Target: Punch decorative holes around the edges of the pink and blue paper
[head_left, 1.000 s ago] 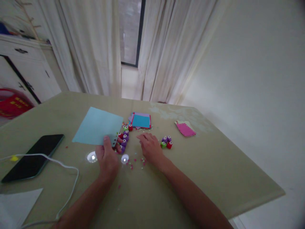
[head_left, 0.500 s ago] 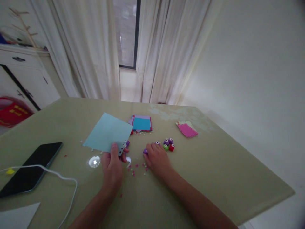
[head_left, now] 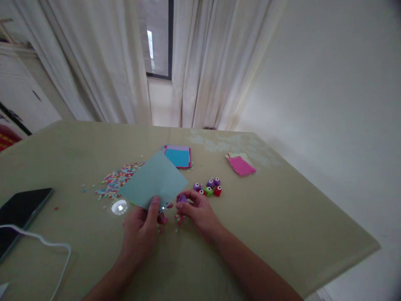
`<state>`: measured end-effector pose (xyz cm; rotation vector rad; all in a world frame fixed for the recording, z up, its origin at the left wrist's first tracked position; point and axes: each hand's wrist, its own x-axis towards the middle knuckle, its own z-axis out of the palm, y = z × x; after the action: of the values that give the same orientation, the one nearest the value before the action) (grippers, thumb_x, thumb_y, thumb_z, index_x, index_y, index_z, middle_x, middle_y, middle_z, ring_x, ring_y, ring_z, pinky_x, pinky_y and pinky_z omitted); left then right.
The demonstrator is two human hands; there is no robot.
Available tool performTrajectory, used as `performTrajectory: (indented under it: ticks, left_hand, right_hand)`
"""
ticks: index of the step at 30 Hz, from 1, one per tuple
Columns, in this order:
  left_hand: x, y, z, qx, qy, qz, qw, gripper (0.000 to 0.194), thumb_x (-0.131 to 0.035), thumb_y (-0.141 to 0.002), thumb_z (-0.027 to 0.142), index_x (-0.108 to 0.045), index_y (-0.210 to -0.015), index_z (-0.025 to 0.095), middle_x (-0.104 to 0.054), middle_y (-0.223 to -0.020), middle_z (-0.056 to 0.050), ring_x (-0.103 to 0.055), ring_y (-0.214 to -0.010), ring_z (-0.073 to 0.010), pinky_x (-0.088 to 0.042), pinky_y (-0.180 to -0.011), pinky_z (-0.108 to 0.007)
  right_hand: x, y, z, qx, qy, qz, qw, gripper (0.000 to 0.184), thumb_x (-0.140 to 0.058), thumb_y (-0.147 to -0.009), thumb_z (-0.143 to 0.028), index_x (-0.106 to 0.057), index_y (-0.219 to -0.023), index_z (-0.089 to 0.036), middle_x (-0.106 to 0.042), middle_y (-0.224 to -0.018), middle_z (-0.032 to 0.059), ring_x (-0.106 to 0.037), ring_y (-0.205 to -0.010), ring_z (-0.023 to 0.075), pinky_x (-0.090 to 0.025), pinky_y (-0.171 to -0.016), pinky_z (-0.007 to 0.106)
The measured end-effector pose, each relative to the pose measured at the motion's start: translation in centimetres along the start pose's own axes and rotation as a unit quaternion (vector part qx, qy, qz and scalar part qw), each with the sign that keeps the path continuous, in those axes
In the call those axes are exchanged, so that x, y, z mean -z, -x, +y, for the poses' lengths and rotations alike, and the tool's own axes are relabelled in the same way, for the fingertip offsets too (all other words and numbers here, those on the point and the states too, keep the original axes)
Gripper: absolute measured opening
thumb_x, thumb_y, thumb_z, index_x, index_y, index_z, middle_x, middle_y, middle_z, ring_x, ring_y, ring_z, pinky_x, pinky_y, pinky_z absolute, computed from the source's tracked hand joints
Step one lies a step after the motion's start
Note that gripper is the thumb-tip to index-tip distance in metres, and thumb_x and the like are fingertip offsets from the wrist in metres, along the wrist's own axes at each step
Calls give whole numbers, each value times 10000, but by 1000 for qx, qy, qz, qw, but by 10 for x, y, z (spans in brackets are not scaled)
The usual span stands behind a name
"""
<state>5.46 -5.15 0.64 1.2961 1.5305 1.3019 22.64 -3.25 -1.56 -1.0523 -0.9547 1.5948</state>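
My left hand (head_left: 142, 228) pinches the near corner of a light blue paper sheet (head_left: 155, 179) and holds it tilted just above the table. My right hand (head_left: 197, 211) is closed around a small purple punch (head_left: 181, 199), right beside the sheet's near edge. Behind my right hand stands a cluster of small punches (head_left: 209, 187), purple, green and red. A heap of coloured paper bits (head_left: 117, 179) lies left of the sheet.
A stack of coloured papers (head_left: 178, 156) and a pink sheet pile (head_left: 240, 164) lie farther back on the beige table (head_left: 282, 217). A black phone (head_left: 19, 211) with a white cable (head_left: 40, 246) lies at the left. White curtains hang behind.
My left hand lifted the blue sheet and drew it right, uncovering the heap of paper bits. My right hand took up a purple punch and brought it to the sheet's edge.
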Motion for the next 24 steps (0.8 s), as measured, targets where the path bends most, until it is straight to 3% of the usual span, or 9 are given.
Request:
performTrajectory:
  ticks: [5, 11, 16, 24]
  left_hand:
    - [-1, 2, -6, -3, -42, -27, 999, 519, -562, -940, 536, -661, -530, 233, -669, -492, -17, -607, -441, -174, -463, -474, -265]
    - [0, 2, -3, -13, -49, -28, 998, 505, -569, -926, 534, -649, -522, 242, -678, -493, -13, -631, -446, -185, -472, -471, -267]
    - [0, 5, -5, -38, -81, -37, 995, 520, -567, -939, 527, -682, -514, 250, -701, -495, -12, -660, -450, -194, -477, -491, -270]
    - [5, 8, -15, -112, -138, -36, 983, 512, -554, -981, 492, -721, -548, 275, -734, -546, -9, -697, -513, -209, -480, -526, -288]
  right_hand:
    - [-3, 2, -3, -12, -14, 10, 1000, 497, -998, -560, -395, -689, -887, -184, -751, -801, 4, -648, -626, 140, -531, -602, 264]
    - [-6, 4, 1, -4, -2, 32, 999, 472, -996, -571, -398, -665, -841, -197, -730, -762, -6, -639, -625, 142, -503, -569, 248]
    - [-7, 5, 0, -2, 5, 47, 999, 472, -992, -565, -374, -632, -820, -205, -684, -710, -32, -587, -603, 128, -471, -561, 245]
    - [-8, 7, -1, 2, -7, 66, 998, 561, -1006, -520, -309, -558, -845, -223, -703, -715, -42, -631, -638, 149, -479, -567, 248]
